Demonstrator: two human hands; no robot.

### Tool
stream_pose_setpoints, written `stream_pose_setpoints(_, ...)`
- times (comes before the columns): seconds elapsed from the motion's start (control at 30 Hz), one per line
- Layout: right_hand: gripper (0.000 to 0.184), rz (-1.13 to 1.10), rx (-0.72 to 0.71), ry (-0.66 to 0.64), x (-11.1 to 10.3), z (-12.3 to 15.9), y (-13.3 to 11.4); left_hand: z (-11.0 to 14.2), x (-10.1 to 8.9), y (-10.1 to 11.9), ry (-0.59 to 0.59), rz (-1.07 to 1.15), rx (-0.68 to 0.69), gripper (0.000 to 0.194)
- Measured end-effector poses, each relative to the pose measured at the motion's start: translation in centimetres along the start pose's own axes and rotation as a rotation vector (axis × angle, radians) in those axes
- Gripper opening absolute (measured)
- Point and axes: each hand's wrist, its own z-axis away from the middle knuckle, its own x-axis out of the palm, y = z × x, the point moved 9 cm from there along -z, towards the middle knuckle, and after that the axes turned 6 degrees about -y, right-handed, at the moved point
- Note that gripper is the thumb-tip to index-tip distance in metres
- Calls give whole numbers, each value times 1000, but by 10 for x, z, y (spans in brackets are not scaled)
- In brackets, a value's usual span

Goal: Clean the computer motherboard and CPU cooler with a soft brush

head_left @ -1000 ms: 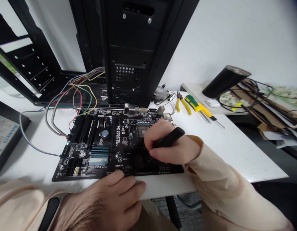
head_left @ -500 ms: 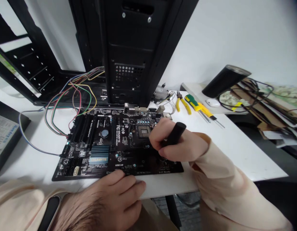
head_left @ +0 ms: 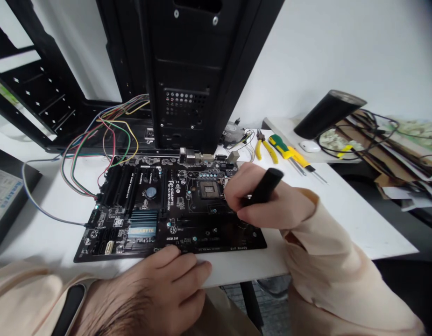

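A black motherboard (head_left: 187, 233) lies flat on the white table, with its processor socket (head_left: 209, 190) uncovered. My right hand (head_left: 265, 198) is closed around a black cylindrical handle (head_left: 268, 184), over the board's right part beside the socket. The handle leans up and to the right, and the tool's working end is hidden behind my fingers. At the board's front edge rests my left hand (head_left: 166, 284), its fingers curled together and touching the edge. Its fingertips and thumb are out of sight, so whatever they hold cannot be made out.
Behind the board stands a black computer case (head_left: 191, 56). Coloured wires (head_left: 112, 123) run from it to the board's left side. Pliers (head_left: 266, 147), screwdrivers (head_left: 287, 154) and a round cooler (head_left: 233, 134) lie farther back. A black cylinder (head_left: 328, 114) stands at the right.
My right hand has shifted slightly right and away from me, and the black handle tilts more to the right. My left hand stays at the front edge. The view has moved a little.
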Motion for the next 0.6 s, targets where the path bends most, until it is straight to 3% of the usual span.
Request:
stream_pose_setpoints(0.2, 15, 31, 141, -162, 13, -2, 5, 0, 1, -2, 18, 26, -24, 24)
stream_pose_setpoints(0.33, 19, 41, 152, -143, 5, 7, 7, 1, 2, -1, 15, 21, -11, 16)
stream_pose_setpoints(0.5, 23, 13, -21, 5, -12, 13, -4, 3, 3, -1, 19, 19, -1, 17)
stream_pose_setpoints(0.6, 24, 8, 1, -31, -5, 9, -3, 1, 2, -2, 17, 17, -14, 21)
